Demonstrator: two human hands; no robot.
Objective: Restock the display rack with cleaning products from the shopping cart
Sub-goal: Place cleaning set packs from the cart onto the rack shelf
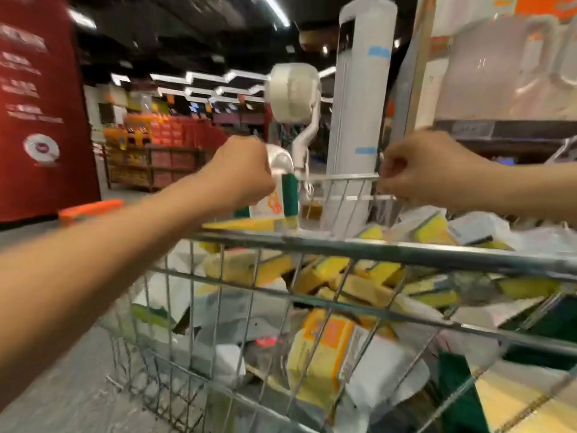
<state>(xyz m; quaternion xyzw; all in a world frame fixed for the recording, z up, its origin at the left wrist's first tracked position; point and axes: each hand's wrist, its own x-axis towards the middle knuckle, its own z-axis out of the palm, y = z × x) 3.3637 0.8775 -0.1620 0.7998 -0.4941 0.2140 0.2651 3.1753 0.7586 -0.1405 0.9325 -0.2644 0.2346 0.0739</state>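
A wire shopping cart [374, 248] fills the lower half of the view, loaded with several packs of yellow-and-green sponges [318, 357] and white wrapped goods. My left hand [240, 170] grips the top of a sponge pack [278, 200] with a white, orange and green wrapper, held just above the cart's rim. My right hand [427, 170] hovers over the far side of the cart with its fingers curled, pinching the thin clear wrapper of a pack [421, 220]. The display rack [499, 89] stands at the upper right, blurred.
A white pillar [359, 114] and a white fan-like device [293, 95] stand just beyond the cart. A red sign panel [40, 104] is at the left, with shelves of orange and red goods [162, 145] far behind. An orange cart handle [90, 209] shows at the left.
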